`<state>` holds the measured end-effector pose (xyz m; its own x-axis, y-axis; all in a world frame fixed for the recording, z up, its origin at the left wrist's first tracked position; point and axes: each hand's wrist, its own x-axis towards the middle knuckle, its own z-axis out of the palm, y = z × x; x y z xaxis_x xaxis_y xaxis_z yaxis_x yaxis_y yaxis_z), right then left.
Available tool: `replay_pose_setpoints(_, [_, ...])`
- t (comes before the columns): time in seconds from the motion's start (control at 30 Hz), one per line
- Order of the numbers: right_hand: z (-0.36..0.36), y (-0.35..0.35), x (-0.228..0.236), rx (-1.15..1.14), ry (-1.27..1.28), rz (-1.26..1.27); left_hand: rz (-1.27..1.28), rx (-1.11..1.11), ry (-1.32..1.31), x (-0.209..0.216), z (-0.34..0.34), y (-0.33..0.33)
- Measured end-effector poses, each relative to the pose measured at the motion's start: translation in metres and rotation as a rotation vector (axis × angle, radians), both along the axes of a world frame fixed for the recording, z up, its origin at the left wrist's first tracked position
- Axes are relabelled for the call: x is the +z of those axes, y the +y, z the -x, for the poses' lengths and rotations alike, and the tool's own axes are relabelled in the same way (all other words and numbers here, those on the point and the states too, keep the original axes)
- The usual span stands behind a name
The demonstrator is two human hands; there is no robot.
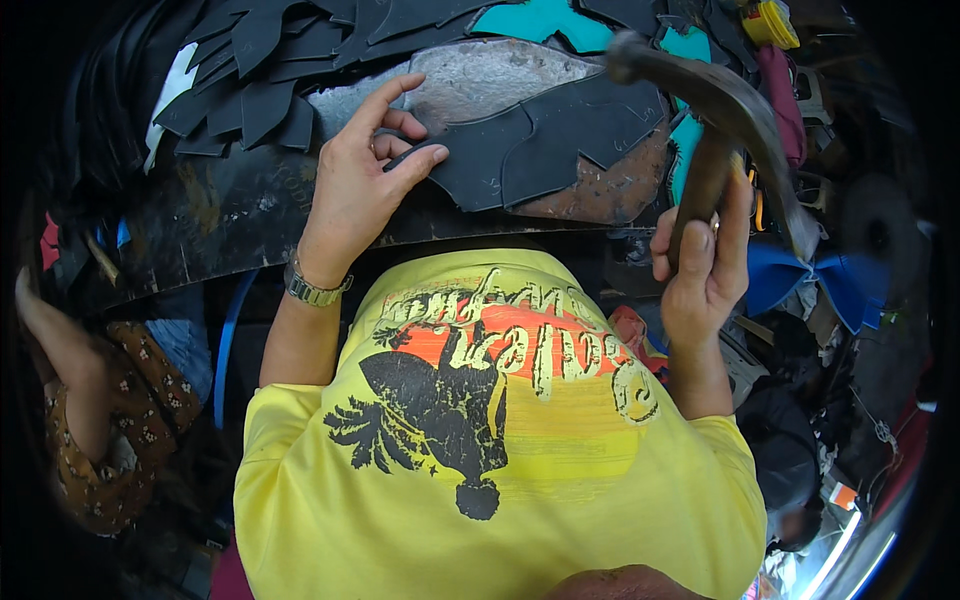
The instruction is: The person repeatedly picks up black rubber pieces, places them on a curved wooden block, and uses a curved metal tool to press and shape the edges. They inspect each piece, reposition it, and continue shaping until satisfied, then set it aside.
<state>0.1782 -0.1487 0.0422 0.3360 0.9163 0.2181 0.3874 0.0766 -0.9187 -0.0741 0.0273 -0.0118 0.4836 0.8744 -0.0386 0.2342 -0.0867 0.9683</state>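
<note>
My left hand is at the left end of a flat black cut piece, with a watch on the wrist. Its thumb touches the piece's edge; the index finger stretches out and the other fingers bend loosely apart. Another black piece lies beside it on the right, on a worn metal-like plate. In my right hand is a hammer, gripped by its wooden handle. The long, curved metal head is raised over the right side of the work table.
Black cut pieces pile up at the far left of the dark table. Turquoise pieces lie at the back and right. A yellow container stands far right. Another person's arm shows at left.
</note>
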Motion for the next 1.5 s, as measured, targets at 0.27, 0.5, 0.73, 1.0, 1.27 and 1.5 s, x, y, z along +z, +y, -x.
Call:
replay_pose_setpoints(0.27, [0.002, 0.002, -0.003, -0.065, -0.275, 0.257, -0.086, -0.039, 0.038, -0.001, -0.002, 0.003])
replay_pose_setpoints(0.5, [0.009, 0.01, -0.007, 0.008, -0.25, 0.477, -0.16, -0.047, 0.071, -0.005, -0.005, 0.011])
replay_pose_setpoints(0.73, [0.016, 0.01, 0.01, 0.019, -0.155, 0.09, -0.215, -0.035, 0.099, -0.006, -0.008, 0.013])
replay_pose_setpoints(1.0, [0.012, 0.004, 0.0, 0.084, -0.248, 0.2, -0.29, -0.03, 0.073, -0.007, -0.013, 0.016])
replay_pose_setpoints(1.27, [0.011, -0.001, -0.007, 0.152, -0.31, 0.313, -0.35, -0.025, 0.068, -0.008, -0.014, 0.02])
replay_pose_setpoints(1.5, [0.012, -0.009, -0.014, 0.301, -0.332, 0.417, -0.341, -0.047, 0.119, -0.008, -0.014, 0.022])
